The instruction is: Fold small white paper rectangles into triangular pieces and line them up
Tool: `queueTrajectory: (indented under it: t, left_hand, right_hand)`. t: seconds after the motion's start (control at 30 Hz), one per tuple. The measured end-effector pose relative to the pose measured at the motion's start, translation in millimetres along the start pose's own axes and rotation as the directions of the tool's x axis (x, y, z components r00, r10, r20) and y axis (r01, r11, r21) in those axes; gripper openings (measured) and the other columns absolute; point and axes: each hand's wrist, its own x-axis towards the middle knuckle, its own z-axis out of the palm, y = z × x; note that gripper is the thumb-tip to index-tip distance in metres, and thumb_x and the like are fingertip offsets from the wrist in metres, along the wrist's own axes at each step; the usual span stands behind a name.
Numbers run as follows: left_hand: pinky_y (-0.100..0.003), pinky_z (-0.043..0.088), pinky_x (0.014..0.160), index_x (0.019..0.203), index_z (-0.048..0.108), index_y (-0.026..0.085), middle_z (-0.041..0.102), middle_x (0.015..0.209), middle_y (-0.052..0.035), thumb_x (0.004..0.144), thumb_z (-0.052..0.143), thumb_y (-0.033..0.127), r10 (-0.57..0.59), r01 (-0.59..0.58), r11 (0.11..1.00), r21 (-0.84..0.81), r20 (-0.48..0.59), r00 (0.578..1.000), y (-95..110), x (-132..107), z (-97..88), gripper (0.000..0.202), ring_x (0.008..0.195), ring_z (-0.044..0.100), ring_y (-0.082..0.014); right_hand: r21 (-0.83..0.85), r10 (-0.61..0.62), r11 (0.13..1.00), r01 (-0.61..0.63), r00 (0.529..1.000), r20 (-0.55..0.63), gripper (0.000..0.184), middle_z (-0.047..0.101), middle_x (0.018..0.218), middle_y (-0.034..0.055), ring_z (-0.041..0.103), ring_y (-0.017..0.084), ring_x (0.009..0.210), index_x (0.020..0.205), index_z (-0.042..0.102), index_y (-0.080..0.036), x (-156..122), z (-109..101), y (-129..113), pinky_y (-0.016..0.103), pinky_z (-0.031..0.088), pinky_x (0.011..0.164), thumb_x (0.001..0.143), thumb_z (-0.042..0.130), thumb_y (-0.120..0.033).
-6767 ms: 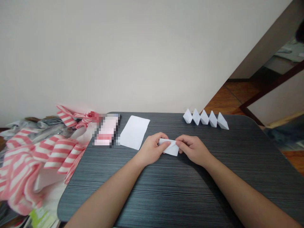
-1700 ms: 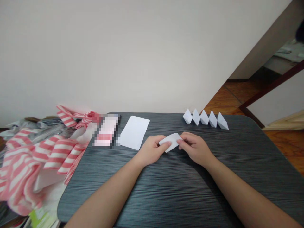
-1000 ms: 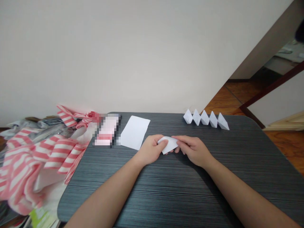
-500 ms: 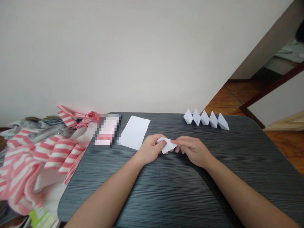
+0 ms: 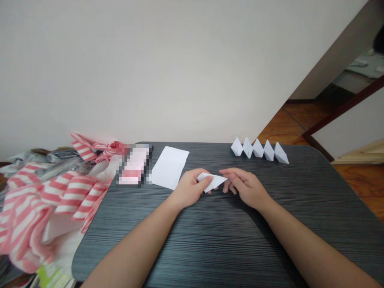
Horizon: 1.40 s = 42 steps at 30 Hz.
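In the head view, my left hand [image 5: 190,188] pinches a small folded piece of white paper [image 5: 216,181], thumb on top and fingers beneath. The folded paper narrows to a point that faces right. My right hand [image 5: 243,184] is at that pointed end, its fingers apart, with the index finger stretched above the tip. Whether a fingertip touches the point is hard to make out. Left of my left hand lies a stack or sheet of flat white paper [image 5: 169,166].
Several folded white paper shapes [image 5: 258,149] stand in a row at the back right of the dark table [image 5: 192,248]. A blurred-out pink and black flat object [image 5: 134,164] lies at the back left. Red-and-white striped cloth [image 5: 72,192] is heaped beside the table, and a wall rises behind.
My right fingers have come off the top of the folded paper and spread at its right end. Its pointed tip now shows, stretching further right. My left hand keeps its hold.
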Motion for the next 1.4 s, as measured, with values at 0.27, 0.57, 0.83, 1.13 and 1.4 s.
queueTrajectory:
  t: [0.27, 0.57, 0.83, 1.13, 1.4]
  left_hand:
    - [-0.022, 0.041, 0.057, 0.083, 0.063, 0.014, 0.064, 0.07, -0.003, 0.087, 0.046, 0.039, -0.004, 0.004, 0.997, 0.078, 0.01, 1.0, -3.4, -0.1, -0.7, 0.031, 0.06, 0.055, -0.0114]
    - [-0.022, 0.042, 0.053, 0.086, 0.06, 0.015, 0.067, 0.077, -0.0043, 0.088, 0.043, 0.039, -0.016, 0.016, 1.0, -0.01, 0.018, 1.0, -4.2, 1.5, 1.0, 0.03, 0.061, 0.057, -0.0122]
    - [-0.022, 0.042, 0.053, 0.086, 0.06, 0.014, 0.067, 0.079, -0.0051, 0.088, 0.044, 0.04, -0.022, 0.022, 1.0, -0.009, 0.008, 1.0, -4.3, 1.6, 1.5, 0.03, 0.06, 0.057, -0.0121]
    - [-0.023, 0.043, 0.056, 0.088, 0.061, 0.014, 0.066, 0.074, -0.0045, 0.087, 0.046, 0.04, -0.016, 0.016, 0.998, 0.055, -0.008, 1.0, -3.4, 0.6, 0.3, 0.029, 0.061, 0.058, -0.0127]
    - [-0.022, 0.043, 0.056, 0.083, 0.061, 0.014, 0.067, 0.077, -0.0046, 0.086, 0.047, 0.037, -0.004, 0.004, 1.0, 0.023, -0.01, 1.0, -0.8, 0.5, 2.6, 0.027, 0.06, 0.055, -0.0114]
  right_hand:
    - [0.066, 0.159, 0.984, -0.167, 0.981, 0.107, 0.037, 0.069, 0.068, 0.0051, 0.059, 0.011, 0.049, 0.078, 0.064, -0.014, 3.3, -1.7, -2.8, 0.023, 0.041, 0.048, 0.093, 0.041, -0.039]
    - [0.01, 0.157, 0.987, -0.159, 0.982, 0.109, 0.034, 0.069, 0.066, 0.0042, 0.06, 0.012, 0.05, 0.074, 0.065, -0.015, 3.5, -0.3, -3.8, 0.024, 0.045, 0.054, 0.09, 0.047, -0.039]
    - [-0.023, 0.144, 0.99, -0.142, 0.984, 0.104, 0.034, 0.069, 0.064, 0.0039, 0.061, 0.013, 0.052, 0.074, 0.066, -0.015, 4.4, -0.8, -6.1, 0.025, 0.046, 0.056, 0.09, 0.047, -0.038]
    - [-0.024, 0.15, 0.989, -0.148, 0.983, 0.104, 0.034, 0.069, 0.066, 0.0038, 0.061, 0.012, 0.052, 0.074, 0.064, -0.015, 4.3, -0.2, -5.6, 0.024, 0.046, 0.056, 0.091, 0.045, -0.038]
    - [-0.001, 0.151, 0.988, -0.151, 0.984, 0.1, 0.034, 0.068, 0.065, 0.0035, 0.062, 0.012, 0.052, 0.073, 0.062, -0.016, 4.0, 1.0, -4.4, 0.024, 0.046, 0.055, 0.091, 0.045, -0.038]
